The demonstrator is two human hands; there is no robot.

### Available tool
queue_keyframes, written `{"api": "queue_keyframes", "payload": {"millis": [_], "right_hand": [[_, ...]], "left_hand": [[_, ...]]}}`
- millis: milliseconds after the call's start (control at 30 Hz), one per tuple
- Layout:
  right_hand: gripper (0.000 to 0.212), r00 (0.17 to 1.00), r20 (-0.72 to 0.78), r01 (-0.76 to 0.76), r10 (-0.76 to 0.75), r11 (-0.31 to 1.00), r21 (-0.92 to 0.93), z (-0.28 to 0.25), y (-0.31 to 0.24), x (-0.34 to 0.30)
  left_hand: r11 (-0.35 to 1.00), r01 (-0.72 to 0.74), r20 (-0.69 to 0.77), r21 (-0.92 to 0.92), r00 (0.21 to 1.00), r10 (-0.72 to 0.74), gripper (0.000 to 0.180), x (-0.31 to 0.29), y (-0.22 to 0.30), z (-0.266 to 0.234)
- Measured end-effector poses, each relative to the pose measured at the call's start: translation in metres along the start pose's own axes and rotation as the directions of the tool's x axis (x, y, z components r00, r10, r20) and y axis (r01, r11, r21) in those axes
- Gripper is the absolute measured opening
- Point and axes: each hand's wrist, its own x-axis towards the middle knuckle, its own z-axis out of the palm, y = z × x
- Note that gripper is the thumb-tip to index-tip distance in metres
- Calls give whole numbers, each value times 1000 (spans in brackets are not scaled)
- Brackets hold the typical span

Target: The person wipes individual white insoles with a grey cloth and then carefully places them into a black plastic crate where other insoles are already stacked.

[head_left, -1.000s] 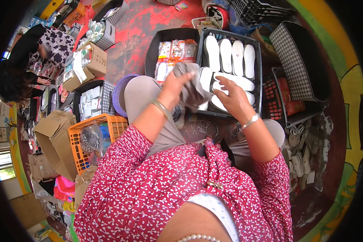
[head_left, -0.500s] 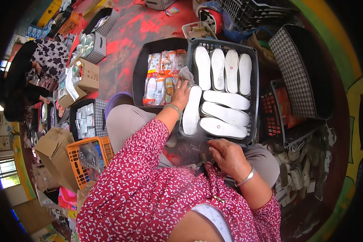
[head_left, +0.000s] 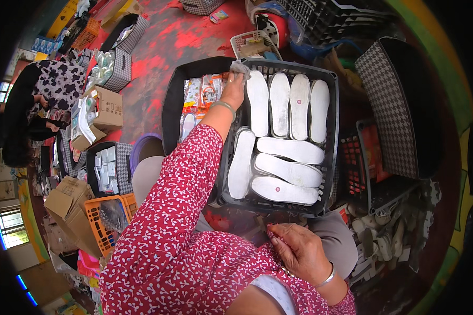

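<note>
White insoles (head_left: 298, 106) lie in stacks inside a black plastic crate (head_left: 335, 126) in front of me, some lengthwise and some crosswise. My left hand (head_left: 232, 90) reaches to the crate's far left corner, closed on a crumpled grey cloth (head_left: 240, 67). Beside the crate, to the left, sits a black fabric box (head_left: 172, 100) with packaged insoles (head_left: 198, 97) in clear and orange wrappers, partly hidden by my left arm. My right hand (head_left: 298, 253) is low by my lap, its fingers pinched on the hem of my red patterned blouse (head_left: 194, 268).
Right of the crate stand another black crate (head_left: 370, 194) and a houndstooth box (head_left: 386, 105); loose insoles (head_left: 378, 236) are heaped below. At left are an orange basket (head_left: 102, 223), cardboard boxes (head_left: 71, 205) and a purple bucket (head_left: 136, 149). Another person (head_left: 37, 115) works at far left.
My left hand has moved away from me with the cloth, up to the crate's far left corner. The crate appears lower in view. My right hand has shifted down and now pinches blouse fabric.
</note>
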Motion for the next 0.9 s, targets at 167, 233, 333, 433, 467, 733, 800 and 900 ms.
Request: {"api": "queue_keyframes", "payload": {"millis": [167,233,333,433,467,733,800,900], "right_hand": [[20,1000,12,22,-23,999,35,-10,0,2],[20,999,4,32,-33,998,48,-10,-1,1],[20,998,-9,61,-60,997,39,-12,-1,0],[20,998,-15,55,-54,997,55,-16,-2,-2],[20,998,-17,54,-53,997,53,-16,-2,-4],[22,995,-9,102,-101,994,33,-15,1,-11],[22,997,6,80,-80,996,43,-16,2,-10],[23,999,13,52,-52,997,54,-15,3,-7]], "left_hand": [[999,22,3,48,1000,-22,37,23,-9,9],[997,-31,20,70,999,30,35,19,-4,3],[988,-42,61,152,998,33,32,2,14,-18],[928,256,-19,271,965,-261,28,1,22,-31],[868,395,-74,301,917,-392,27,2,22,-34],[984,157,-20,-83,987,-159,16,43,-11,-54],[988,-26,-25,150,999,31,17,20,-5,-28],[836,-310,90,453,949,303,17,21,5,-13]]}}
